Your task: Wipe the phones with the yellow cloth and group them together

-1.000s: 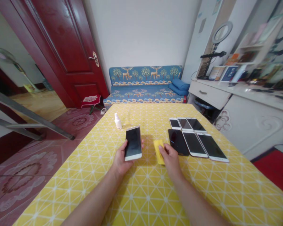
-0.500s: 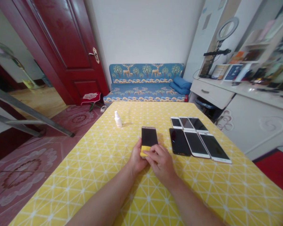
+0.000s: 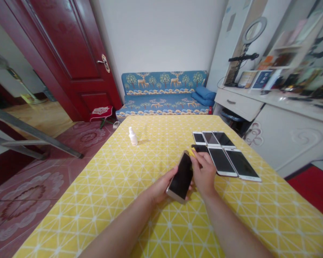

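Head view, left to right from the white spray bottle (image 3: 132,136): the left hand (image 3: 161,186) grips a dark-screened phone (image 3: 181,177) tilted above the yellow tablecloth (image 3: 118,186), while the right hand (image 3: 204,172) pinches a yellow cloth (image 3: 192,152) against its top edge — wiping seems underway. Right of them lie 6 phones (image 3: 223,154); the next stroke likely needs steady support beneath.

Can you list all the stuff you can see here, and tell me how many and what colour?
held phone: 1, gold edge, dark screen, tilted above table
cloth: 1, yellow, at phone's top edge
phones in rows: about 6, white or black, table right
spray bottle: 1, white, table far left
tablecloth: 1, yellow with white lines
sofa: 1, blue, back wall
door: 1, dark red, left
ring light: 1, white, desk right
left hand: holds phone
right hand: holds cloth
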{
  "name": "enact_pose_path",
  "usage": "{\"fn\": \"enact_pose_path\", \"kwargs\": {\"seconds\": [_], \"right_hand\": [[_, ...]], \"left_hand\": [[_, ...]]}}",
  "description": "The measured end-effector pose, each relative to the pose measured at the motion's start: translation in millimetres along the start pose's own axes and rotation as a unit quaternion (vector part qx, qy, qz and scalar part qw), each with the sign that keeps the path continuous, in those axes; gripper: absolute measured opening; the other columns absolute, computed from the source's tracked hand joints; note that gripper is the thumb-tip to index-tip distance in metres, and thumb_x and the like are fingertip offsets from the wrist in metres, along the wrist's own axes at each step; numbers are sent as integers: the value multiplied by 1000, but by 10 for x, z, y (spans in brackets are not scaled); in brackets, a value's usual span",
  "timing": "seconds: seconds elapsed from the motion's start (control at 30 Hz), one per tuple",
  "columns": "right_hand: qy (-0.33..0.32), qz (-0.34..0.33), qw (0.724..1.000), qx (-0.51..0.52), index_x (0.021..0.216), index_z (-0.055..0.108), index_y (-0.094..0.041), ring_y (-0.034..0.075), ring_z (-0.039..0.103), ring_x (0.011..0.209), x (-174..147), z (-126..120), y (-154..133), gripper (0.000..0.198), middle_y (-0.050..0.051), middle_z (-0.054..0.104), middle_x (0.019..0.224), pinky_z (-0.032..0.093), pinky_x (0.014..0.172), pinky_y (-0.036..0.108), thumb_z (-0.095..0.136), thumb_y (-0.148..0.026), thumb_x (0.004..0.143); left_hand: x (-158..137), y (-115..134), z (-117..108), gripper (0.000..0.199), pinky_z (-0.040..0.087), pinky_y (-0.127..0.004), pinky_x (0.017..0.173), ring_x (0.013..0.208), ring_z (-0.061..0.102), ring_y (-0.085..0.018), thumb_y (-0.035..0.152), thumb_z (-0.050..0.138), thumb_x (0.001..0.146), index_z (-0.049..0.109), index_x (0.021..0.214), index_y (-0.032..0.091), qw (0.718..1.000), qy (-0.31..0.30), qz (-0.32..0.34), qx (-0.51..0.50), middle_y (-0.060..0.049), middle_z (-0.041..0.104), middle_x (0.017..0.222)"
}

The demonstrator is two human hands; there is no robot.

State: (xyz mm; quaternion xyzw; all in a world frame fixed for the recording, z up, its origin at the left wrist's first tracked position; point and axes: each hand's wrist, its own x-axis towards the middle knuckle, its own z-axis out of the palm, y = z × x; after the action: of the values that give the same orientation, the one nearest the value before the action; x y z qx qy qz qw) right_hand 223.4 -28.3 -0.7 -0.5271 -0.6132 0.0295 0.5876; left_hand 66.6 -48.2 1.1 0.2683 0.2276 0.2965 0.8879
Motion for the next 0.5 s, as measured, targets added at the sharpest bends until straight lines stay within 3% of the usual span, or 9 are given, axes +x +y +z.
{"fn": "enact_pose_path", "kwargs": {"seconds": [0.1, 0.2, 0.3, 0.37, 0.5], "right_hand": [[-19, -37, 999, 32, 117, 65, -24, 17, 58, 88, -19, 27, -118, 30, 5, 57, 94, 48, 78, 32, 47, -23, 93], [-87, -91, 989, 83, 117, 63, -24, 18, 57, 93, -144, 89, -290, 32, 6, 57, 97, 48, 81, 33, 46, -17, 91], [-182, -124, 966, 132, 112, 64, -24, 19, 57, 90, -317, 134, -475, 31, 6, 58, 94, 49, 78, 34, 47, -13, 88], [-237, -148, 947, 157, 107, 64, -22, 18, 57, 87, -403, 143, -570, 29, 6, 59, 92, 49, 76, 33, 47, -11, 87], [-276, -199, 926, 163, 103, 64, -20, 19, 56, 85, -430, 148, -620, 26, 7, 59, 90, 49, 73, 34, 46, -10, 87]], "left_hand": [[31, -28, 16, 53, 53, -34, 64, 76, 68, -23, 58, 45, 86, 63, 107, 12, 999, 21, 8, 37, -15, 70, 90], [67, -31, -1, 49, 53, -34, 68, 77, 67, -24, 58, 49, 84, 64, 97, 13, 994, 89, 58, 40, -12, 69, 82], [30, -70, -101, 33, 50, -32, 79, 95, 65, -25, 50, 53, 83, 63, 81, 18, 976, 168, 129, 40, -8, 67, 80], [-48, -131, -197, 25, 48, -29, 84, 111, 59, -25, 46, 53, 82, 61, 75, 24, 969, 189, 151, 48, -6, 65, 83], [-173, -207, -305, 13, 47, -25, 84, 124, 49, -24, 36, 63, 75, 57, 68, 27, 953, 211, 207, 69, -2, 63, 87]]}}
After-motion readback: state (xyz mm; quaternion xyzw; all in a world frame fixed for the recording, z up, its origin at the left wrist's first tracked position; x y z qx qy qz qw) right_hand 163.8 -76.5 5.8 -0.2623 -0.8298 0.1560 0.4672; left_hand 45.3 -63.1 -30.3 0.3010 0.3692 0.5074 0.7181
